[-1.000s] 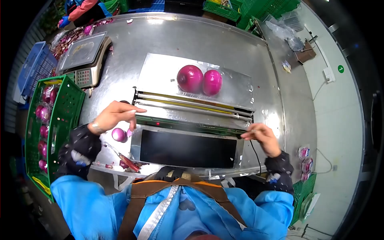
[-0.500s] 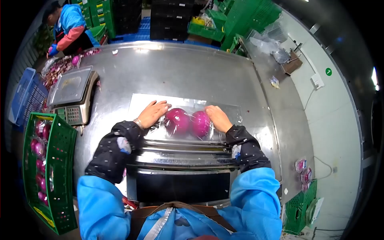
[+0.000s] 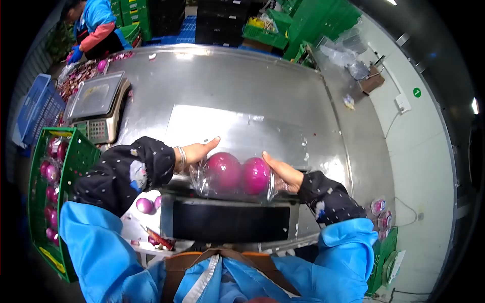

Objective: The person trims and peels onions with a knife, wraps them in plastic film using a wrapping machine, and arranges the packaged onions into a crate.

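Two shiny purple-red onions [image 3: 225, 170] sit side by side in clear plastic film [image 3: 212, 193], above the near edge of the wrapping station. My left hand [image 3: 197, 153] grips the film at the left end, its thumb pointing up and the other fingers hidden below. At the right end, my right hand [image 3: 284, 173] holds the bunched film, with its thumb beside the right onion. The pack is held up between both hands. Below it lies the station's black plate [image 3: 230, 221].
A scale [image 3: 98, 111] stands on the steel table [image 3: 242, 81] at left, near a green crate [image 3: 76, 166] of wrapped onions. A loose onion [image 3: 145, 205] and a red-handled tool [image 3: 159, 239] lie near me. A co-worker [image 3: 98, 30] stands at far left beside onion skins.
Both hands have pulled the film-wrapped onions toward me, off the flat film area to above the station's near edge. Film ends are now gathered at the sides. My view has shifted slightly.
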{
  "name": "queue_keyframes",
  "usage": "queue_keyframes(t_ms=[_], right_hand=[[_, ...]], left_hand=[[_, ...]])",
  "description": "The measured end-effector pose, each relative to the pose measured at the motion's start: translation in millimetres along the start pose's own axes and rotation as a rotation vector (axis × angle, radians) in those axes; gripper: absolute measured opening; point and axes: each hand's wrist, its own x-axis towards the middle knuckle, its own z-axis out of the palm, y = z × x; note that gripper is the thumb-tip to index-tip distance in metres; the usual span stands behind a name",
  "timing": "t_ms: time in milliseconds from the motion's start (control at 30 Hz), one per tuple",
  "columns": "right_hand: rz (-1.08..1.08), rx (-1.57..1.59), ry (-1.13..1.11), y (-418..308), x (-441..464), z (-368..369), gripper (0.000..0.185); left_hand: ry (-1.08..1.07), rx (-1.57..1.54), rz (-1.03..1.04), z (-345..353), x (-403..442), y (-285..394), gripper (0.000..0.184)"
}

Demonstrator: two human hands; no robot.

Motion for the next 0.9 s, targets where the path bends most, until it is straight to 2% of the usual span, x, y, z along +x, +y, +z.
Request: queue_keyframes(t_ms=[33, 67, 133, 167, 200, 233, 300, 333, 367, 400, 433, 500, 533, 567, 633, 667, 700, 767, 800, 867, 900], right_hand=[[0.014, 0.023, 0.096, 12, -20, 23, 0.056], [0.006, 0.016, 0.078, 43, -17, 25, 0.059], [0.178, -0.076, -0.006, 106, -17, 13, 0.066], [0.071, -0.153, 0.083, 124, -21, 32, 0.073], [-0.073, -0.348, 0.187, 153, -7, 29, 0.076], [-0.220, -0.547, 0.287, 183, 6, 25, 0.080], [-0.155, -0.631, 0.338, 182, 1, 34, 0.079], [-0.201, -0.667, 0.364, 180, -1, 36, 0.077], [-0.243, -0.702, 0.389, 183, -6, 37, 0.074], [-0.223, -0.648, 0.365, 187, -11, 36, 0.069], [-0.182, -0.428, 0.254, 192, -19, 36, 0.057], [-0.286, -0.181, 0.229, 210, -30, 36, 0.044], [-0.169, -0.053, 0.291, 217, -34, 36, 0.037], [-0.250, 0.030, 0.351, 226, -34, 41, 0.032], [-0.457, 0.212, 0.490, 230, -32, 59, 0.027], [-0.521, 0.284, 0.486, 238, -26, 56, 0.028], [-0.444, 0.421, 0.561, 220, -34, 75, 0.031], [-0.320, 0.735, 0.367, 221, -45, 76, 0.034], [-0.276, 0.690, 0.420, 221, -52, 77, 0.035], [-0.251, 0.531, 0.490, 225, -66, 71, 0.035], [-0.248, 0.433, 0.599, 228, -68, 66, 0.036]], left_hand=[[-0.022, 0.017, -0.076, 14, -12, -11, 0.109], [0.010, -0.012, -0.071, 33, -21, -30, 0.103], [0.007, 0.198, -0.083, 63, -26, -66, 0.096], [0.033, 0.250, -0.084, 81, -30, -82, 0.096], [0.163, 0.355, 0.124, 96, -25, -104, 0.095], [0.287, 0.384, 0.114, 111, -18, -120, 0.090], [0.229, 0.498, 0.179, 118, -23, -126, 0.085], [0.266, 0.445, 0.080, 119, -22, -136, 0.080], [0.344, 0.368, 0.120, 123, -26, -149, 0.075], [0.327, 0.319, 0.135, 121, -39, -153, 0.065], [0.314, 0.276, 0.156, 114, -51, -156, 0.057], [0.255, 0.135, 0.323, 105, -63, -182, 0.038], [0.231, -0.330, 0.454, 113, -57, -201, 0.027], [0.296, -0.462, 0.450, 121, -58, -197, 0.022], [0.531, -0.572, 0.486, 138, -51, -192, 0.020], [0.690, -0.530, 0.556, 146, -40, -198, 0.023], [0.743, -0.674, 0.510, 158, -45, -184, 0.027], [0.784, -0.841, 0.472, 171, -50, -185, 0.030], [0.923, -0.692, 0.500, 169, -52, -191, 0.029], [0.913, -0.723, 0.451, 166, -86, -191, 0.027], [0.893, -0.730, 0.400, 166, -102, -188, 0.027]])
